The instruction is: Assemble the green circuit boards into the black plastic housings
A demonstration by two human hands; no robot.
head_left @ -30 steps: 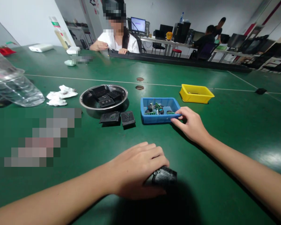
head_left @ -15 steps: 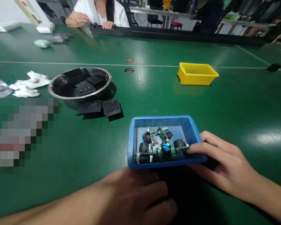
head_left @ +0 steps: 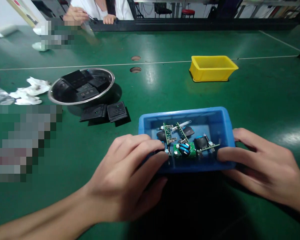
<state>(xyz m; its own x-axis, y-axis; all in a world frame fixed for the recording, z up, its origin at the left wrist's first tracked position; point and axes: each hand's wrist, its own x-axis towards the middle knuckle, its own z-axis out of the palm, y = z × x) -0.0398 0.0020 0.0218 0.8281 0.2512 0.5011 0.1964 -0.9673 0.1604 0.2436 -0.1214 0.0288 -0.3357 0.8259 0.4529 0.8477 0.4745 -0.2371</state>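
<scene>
A blue plastic bin (head_left: 185,115) sits tilted towards me, holding several small green circuit boards (head_left: 185,150) with black and blue round components. My right hand (head_left: 265,163) grips the bin's right end, fingers over the wall and thumb below. My left hand (head_left: 130,173) reaches over the front left wall. Its fingertips touch or nearly touch a board at the left inside, partly hidden by them. The left thumb stays outside the bin, apart from the fingers.
A metal bowl (head_left: 110,83) of black plastic cases stands at left, with more black cases (head_left: 117,111) beside it. Behind is a yellow bin (head_left: 212,78). Crumpled white tissue (head_left: 32,88) lies far left. Across the green table (head_left: 160,90), a person's hands (head_left: 109,19) hold something small.
My left hand has come up from in front of the blue bin and its fingers now reach inside. The bin and my right hand have shifted slightly rightward and up in view.
</scene>
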